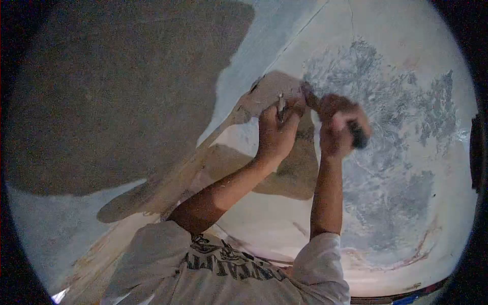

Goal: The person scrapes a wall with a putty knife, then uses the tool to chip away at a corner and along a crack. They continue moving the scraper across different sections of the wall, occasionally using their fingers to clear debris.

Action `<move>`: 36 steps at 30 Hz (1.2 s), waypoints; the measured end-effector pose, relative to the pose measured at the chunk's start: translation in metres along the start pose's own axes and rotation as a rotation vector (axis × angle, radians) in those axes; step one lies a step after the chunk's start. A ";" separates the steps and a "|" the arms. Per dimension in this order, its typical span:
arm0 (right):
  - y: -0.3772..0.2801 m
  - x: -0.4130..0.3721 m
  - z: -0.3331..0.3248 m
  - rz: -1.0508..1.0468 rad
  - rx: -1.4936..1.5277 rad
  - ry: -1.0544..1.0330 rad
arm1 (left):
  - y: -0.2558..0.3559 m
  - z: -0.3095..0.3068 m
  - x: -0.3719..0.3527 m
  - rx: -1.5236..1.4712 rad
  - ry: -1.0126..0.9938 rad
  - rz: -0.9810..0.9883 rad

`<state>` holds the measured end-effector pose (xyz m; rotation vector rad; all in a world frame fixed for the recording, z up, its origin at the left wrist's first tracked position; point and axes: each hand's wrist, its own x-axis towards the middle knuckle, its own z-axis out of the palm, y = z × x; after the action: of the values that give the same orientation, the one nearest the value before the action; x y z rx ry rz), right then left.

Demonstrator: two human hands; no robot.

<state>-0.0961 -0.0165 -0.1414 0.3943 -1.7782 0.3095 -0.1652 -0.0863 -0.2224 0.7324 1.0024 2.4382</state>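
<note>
My left hand (277, 133) is closed, thumb upward, on a short thin light-coloured piece (280, 104) whose end pokes up from the fingers; I cannot tell its kind. To its right, my right hand (338, 129) is wrapped round a dark-ended tool (359, 136), smeared by motion. A narrow brownish part of that tool (311, 96) points up and left, toward the left fingertips. Both hands are close over a pale surface (264, 213), near a corner line running diagonally. Shadows of the hands and arms fall around them.
Rough grey patches (376, 122) cover much of the pale surface to the right. On the left, a large dark shadow (127, 91) spreads over a bluish surface (46, 229). A thin crack (300, 33) runs at the top. Brownish streaks follow the lower right curve.
</note>
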 end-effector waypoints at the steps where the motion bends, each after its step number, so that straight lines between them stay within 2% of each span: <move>1: -0.010 -0.006 -0.007 0.001 -0.095 -0.127 | 0.005 -0.003 0.001 -0.094 -0.080 -0.139; 2: -0.021 -0.012 -0.013 -0.009 -0.188 -0.255 | 0.013 -0.007 -0.002 -0.181 -0.151 -0.276; 3: -0.031 -0.013 -0.022 0.062 -0.158 -0.432 | 0.017 -0.008 -0.006 -0.270 -0.223 -0.414; 5: -0.036 -0.011 -0.030 0.087 -0.069 -0.698 | -0.042 -0.018 -0.003 0.159 -0.414 0.221; 7: -0.035 -0.011 -0.031 -0.003 0.050 -0.881 | -0.047 -0.017 -0.007 0.205 -0.567 0.491; 8: -0.041 -0.010 -0.032 0.011 0.033 -0.961 | -0.049 -0.016 -0.011 0.037 -0.632 0.436; 10: -0.063 -0.006 -0.037 0.036 -0.001 -1.121 | -0.052 -0.011 -0.019 -0.410 -0.611 -0.096; 11: -0.070 -0.002 -0.041 0.062 -0.024 -1.158 | -0.054 -0.008 -0.023 -0.635 -0.508 -0.338; 13: -0.083 0.005 -0.050 0.118 -0.073 -1.235 | -0.026 -0.004 -0.030 -0.667 -0.452 -0.501; 16: -0.095 0.008 -0.064 0.261 -0.370 -1.256 | -0.042 0.002 -0.020 -0.734 -0.418 -0.733; 19: -0.104 0.011 -0.069 0.345 -0.512 -1.268 | -0.032 0.013 -0.026 -0.613 -0.208 -0.680; 22: -0.114 0.016 -0.063 0.357 -0.638 -1.275 | 0.003 0.033 -0.023 -0.681 0.059 -0.655; 25: -0.109 0.005 -0.065 0.621 -0.531 -1.139 | -0.029 0.024 -0.014 -0.663 -0.044 -0.511; 28: -0.085 -0.039 -0.059 0.737 -0.421 -0.849 | -0.037 0.020 -0.010 -0.650 -0.066 -0.480; 31: -0.081 -0.052 -0.039 1.319 -0.005 -0.495 | -0.042 0.010 -0.004 -0.536 -0.051 -0.543; 32: -0.073 -0.077 -0.033 1.221 0.066 -0.349 | -0.043 0.010 -0.004 -0.516 -0.028 -0.542; 35: -0.061 -0.097 -0.027 1.484 0.417 -0.129 | -0.047 0.007 0.000 -0.438 0.027 -0.519; 36: -0.060 -0.105 -0.025 1.522 0.422 -0.090 | -0.047 0.004 0.002 -0.405 0.035 -0.499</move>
<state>-0.0263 -0.0505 -0.2374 -0.7709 -1.7669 1.7393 -0.1566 -0.0519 -0.2537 0.2604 0.5793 2.1121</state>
